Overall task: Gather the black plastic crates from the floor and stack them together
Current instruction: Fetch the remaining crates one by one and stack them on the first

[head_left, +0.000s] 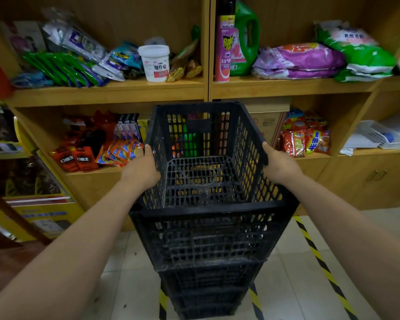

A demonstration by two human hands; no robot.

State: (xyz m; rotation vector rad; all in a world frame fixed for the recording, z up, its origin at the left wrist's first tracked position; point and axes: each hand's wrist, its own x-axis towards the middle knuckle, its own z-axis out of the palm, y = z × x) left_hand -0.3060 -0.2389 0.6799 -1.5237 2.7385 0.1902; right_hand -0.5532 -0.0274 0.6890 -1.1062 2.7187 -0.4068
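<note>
Both forearms bare to frame edge; hands (143,168) ungloved, no rings, no watch.

In the centre of the frame, a black plastic crate with perforated walls (201,172) sits on top of a stack of similar black crates (208,273). The left hand (141,168) grips its left rim and the right hand (280,165) grips its right rim. Behind, in the upper half, wooden shelves (125,88) carry packets and a white plastic tub (154,63).
</note>
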